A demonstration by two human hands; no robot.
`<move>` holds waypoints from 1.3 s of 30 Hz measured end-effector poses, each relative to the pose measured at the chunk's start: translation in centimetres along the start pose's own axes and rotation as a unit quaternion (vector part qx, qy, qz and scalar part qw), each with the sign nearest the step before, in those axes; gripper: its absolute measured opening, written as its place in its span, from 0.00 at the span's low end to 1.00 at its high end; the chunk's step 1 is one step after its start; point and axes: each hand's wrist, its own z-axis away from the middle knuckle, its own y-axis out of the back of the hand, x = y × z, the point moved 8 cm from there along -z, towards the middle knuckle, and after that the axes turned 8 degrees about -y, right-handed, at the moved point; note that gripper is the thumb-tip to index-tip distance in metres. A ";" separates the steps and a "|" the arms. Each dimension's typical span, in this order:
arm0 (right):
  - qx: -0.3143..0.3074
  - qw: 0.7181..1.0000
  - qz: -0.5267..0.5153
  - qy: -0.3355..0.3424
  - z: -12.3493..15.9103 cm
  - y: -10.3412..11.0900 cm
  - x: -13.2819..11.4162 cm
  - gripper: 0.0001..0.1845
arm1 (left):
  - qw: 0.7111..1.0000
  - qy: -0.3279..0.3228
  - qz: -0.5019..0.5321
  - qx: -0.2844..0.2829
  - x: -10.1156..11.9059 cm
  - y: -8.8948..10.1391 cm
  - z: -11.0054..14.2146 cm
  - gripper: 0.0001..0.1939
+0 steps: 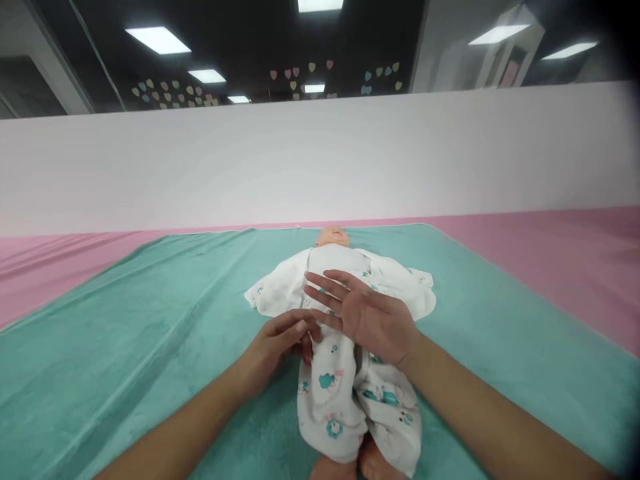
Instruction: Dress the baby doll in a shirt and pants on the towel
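Note:
A baby doll (333, 236) lies on its back, with its head at the far end and its bare feet toward me. It wears a white top (285, 283) with wide sleeves spread to both sides and white trousers (327, 383) printed with teal figures. My right hand (373, 320) hovers over the doll's middle, palm turned up and fingers spread, holding nothing. Beside the waist of the trousers is my left hand (283, 343), its fingers loosely bent and apart, nothing visible in them. Whether its fingertips touch the cloth is hard to tell.
Beneath the doll a teal blanket (150, 333) covers a pink surface (560, 267). A low white wall (320, 163) runs along the back. Above it, dark glass carries heart-shaped stickers (175, 93) and reflections of ceiling lights.

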 end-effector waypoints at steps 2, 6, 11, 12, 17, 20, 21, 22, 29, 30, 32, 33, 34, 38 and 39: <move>-0.004 1.000 -0.001 -0.019 -0.2 -0.4 0.7 0.17 | 1.000 0.001 -0.004 -0.004 -0.2 0.1 0.2 0.13; 0.010 0.999 0.005 -0.040 -0.4 -0.1 1.4 0.18 | 1.000 -0.002 0.008 -0.013 0.2 -0.5 0.2 0.13; 0.024 0.997 0.043 -0.062 -0.5 0.5 1.9 0.19 | 1.000 0.024 -0.002 -0.011 0.2 -0.8 0.6 0.13; 0.027 0.996 0.054 -0.067 -0.5 0.6 2.0 0.19 | 1.000 0.029 -0.005 -0.008 0.1 -0.8 0.7 0.13; 0.042 0.992 0.086 -0.088 -0.5 0.9 2.7 0.15 | 0.999 0.039 -0.017 -0.010 -0.3 -1.1 0.8 0.11; 0.052 0.990 0.095 -0.088 -0.4 1.2 2.9 0.11 | 0.998 0.030 -0.044 -0.015 0.0 -1.3 0.8 0.10; 0.057 0.990 0.098 -0.087 -0.4 1.2 2.9 0.10 | 0.998 0.023 -0.062 -0.018 0.1 -1.4 0.8 0.10; 0.060 0.989 0.101 -0.089 -0.4 1.3 2.9 0.09 | 0.996 0.015 -0.083 -0.022 0.3 -1.4 0.8 0.10; 0.069 0.988 0.105 -0.094 -0.3 1.4 3.0 0.08 | 0.946 -0.114 -0.302 -0.020 2.8 -2.4 1.3 0.05; 0.067 0.988 0.109 -0.089 -0.3 1.4 2.9 0.08 | 0.933 -0.141 -0.332 -0.014 3.2 -2.6 1.5 0.04; 0.063 0.987 0.120 -0.085 -0.3 1.3 2.8 0.08 | 0.912 -0.172 -0.371 -0.016 3.7 -3.1 1.8 0.03; 0.061 0.987 0.124 -0.083 -0.3 1.3 2.8 0.08 | 0.908 -0.175 -0.380 -0.021 3.7 -3.3 2.0 0.03; 0.060 0.987 0.127 -0.081 -0.3 1.3 2.8 0.07 | 0.908 -0.173 -0.382 -0.022 3.7 -3.4 2.0 0.03; 0.064 0.987 0.124 -0.076 -0.2 1.4 2.7 0.07 | 0.942 -0.118 -0.313 0.003 2.8 -2.5 2.0 0.05; 0.067 0.987 0.123 -0.076 -0.2 1.5 2.8 0.07 | 0.957 -0.092 -0.274 0.014 2.4 -2.2 1.9 0.06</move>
